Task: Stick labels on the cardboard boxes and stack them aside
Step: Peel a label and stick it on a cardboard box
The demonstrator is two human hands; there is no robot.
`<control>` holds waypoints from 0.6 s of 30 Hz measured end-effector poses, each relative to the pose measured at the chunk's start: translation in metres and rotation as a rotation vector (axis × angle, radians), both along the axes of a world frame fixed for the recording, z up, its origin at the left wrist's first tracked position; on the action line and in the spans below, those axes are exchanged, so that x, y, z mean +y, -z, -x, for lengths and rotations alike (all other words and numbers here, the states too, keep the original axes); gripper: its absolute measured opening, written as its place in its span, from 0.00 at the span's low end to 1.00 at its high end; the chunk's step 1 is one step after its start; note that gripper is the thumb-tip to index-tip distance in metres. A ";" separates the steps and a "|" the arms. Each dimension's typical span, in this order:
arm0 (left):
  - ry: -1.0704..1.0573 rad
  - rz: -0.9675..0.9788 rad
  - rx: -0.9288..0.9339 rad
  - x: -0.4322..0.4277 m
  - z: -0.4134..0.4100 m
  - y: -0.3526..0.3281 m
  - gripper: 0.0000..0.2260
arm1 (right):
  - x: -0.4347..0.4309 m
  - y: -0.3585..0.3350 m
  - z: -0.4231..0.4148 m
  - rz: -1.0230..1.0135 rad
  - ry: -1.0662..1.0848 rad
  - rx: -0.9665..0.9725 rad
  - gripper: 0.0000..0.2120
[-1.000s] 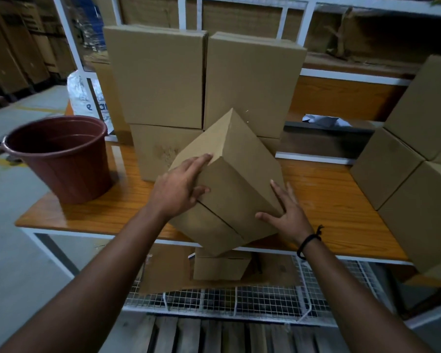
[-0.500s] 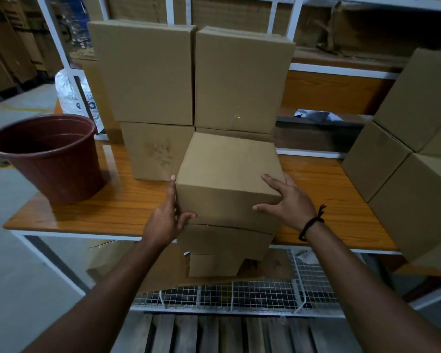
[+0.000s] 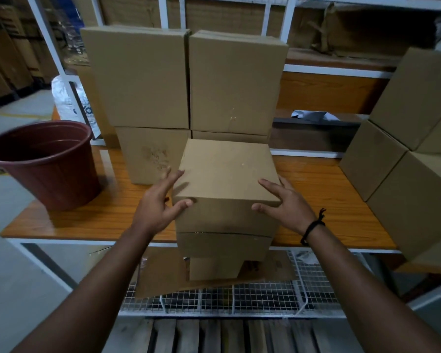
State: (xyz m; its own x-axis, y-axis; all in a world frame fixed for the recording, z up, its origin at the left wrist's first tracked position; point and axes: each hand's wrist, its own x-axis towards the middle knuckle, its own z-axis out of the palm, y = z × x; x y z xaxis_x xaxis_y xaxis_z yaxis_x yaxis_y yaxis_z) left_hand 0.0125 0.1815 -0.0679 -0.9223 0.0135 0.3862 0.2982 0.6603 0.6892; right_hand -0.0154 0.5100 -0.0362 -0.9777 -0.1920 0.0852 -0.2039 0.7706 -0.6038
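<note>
Half a second ago both hands clasped the cardboard box point(image 3: 227, 171) more closely, and a second ago it was tipped up on one edge. Now it sits square, plain top face up, at the front edge of the wooden table point(image 3: 87, 220), and the fingers have loosened and spread. The left hand point(image 3: 155, 207) lies against the box's left side, fingers straight and fanned along the upper left edge, thumb touching the near top corner. The right hand point(image 3: 288, 205), with a black wristband point(image 3: 313, 225) behind it, rests on the right side with its fingers extended over the top edge and its thumb on the front face. Neither hand curls round the box, which lies between the two flat palms. Just behind it stand stacked boxes point(image 3: 138, 80), two high and two across. A red-brown bucket point(image 3: 43, 164) stands on the table's left end, and more boxes point(image 3: 405, 174) are piled at the right. No label shows on the top or front face.
</note>
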 end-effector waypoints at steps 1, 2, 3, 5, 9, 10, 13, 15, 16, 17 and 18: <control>-0.009 0.012 -0.021 0.000 0.005 -0.011 0.36 | 0.001 -0.004 0.002 0.082 -0.005 -0.020 0.38; -0.018 0.015 -0.066 0.000 0.011 -0.021 0.35 | 0.001 -0.009 0.004 0.168 -0.001 -0.031 0.37; -0.024 0.011 -0.128 0.001 0.016 -0.032 0.35 | 0.001 -0.013 0.009 0.252 0.013 -0.045 0.35; -0.029 0.026 -0.257 0.005 0.027 -0.050 0.34 | 0.000 -0.022 0.019 0.355 0.039 -0.115 0.32; 0.035 0.111 -0.444 0.016 0.043 -0.060 0.47 | 0.001 -0.025 0.035 0.422 0.037 -0.295 0.44; 0.030 0.113 -0.464 0.018 0.044 -0.057 0.52 | -0.001 -0.027 0.035 0.407 0.037 -0.301 0.42; 0.005 0.103 -0.435 0.017 0.041 -0.050 0.51 | -0.009 -0.036 0.039 0.328 0.032 -0.248 0.37; 0.014 0.054 -0.399 0.016 0.037 -0.052 0.42 | -0.013 -0.050 0.043 0.287 0.029 -0.206 0.37; 0.026 0.009 -0.383 0.014 0.035 -0.052 0.38 | -0.015 -0.060 0.045 0.266 0.027 -0.182 0.37; 0.037 -0.037 -0.368 0.013 0.033 -0.051 0.35 | -0.018 -0.070 0.047 0.240 0.024 -0.162 0.38; 0.048 -0.075 -0.362 0.012 0.031 -0.049 0.33 | -0.022 -0.081 0.047 0.206 0.016 -0.147 0.39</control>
